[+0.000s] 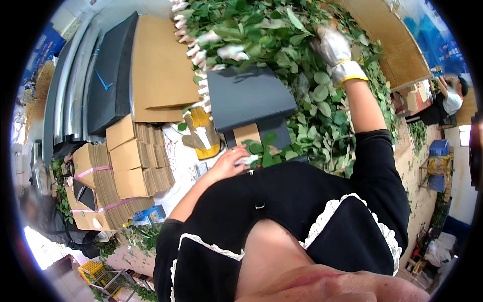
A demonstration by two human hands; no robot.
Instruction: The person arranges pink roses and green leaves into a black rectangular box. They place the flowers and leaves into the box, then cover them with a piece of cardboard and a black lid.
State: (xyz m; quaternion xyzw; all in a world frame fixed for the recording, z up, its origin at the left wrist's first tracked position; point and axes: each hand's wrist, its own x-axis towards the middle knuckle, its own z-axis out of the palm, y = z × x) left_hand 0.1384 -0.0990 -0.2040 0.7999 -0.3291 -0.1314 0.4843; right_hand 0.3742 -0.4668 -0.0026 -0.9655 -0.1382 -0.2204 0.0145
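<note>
My bare left hand (233,161), with a ring on one finger, is close to my body. Its fingers are closed around the pale end of a leafy stem (269,153), whose green leaves spread to the right. At the upper right, my right hand (332,48) wears a whitish glove with a yellow cuff edge and reaches into a large heap of leafy stems (322,95). Its fingers are blurred and partly hidden by leaves. Between the hands lies a dark grey board or box (249,95). A brown-and-yellow work glove (201,133) rests left of it.
Whitish flower heads or wrapped tips (193,45) line the heap's left edge. Further left are cardboard sheets (163,65), dark panels (111,75) and bundled folded cartons (138,161). A cardboard wall (387,45) borders the heap's right. Another person (448,100) stands at the far right.
</note>
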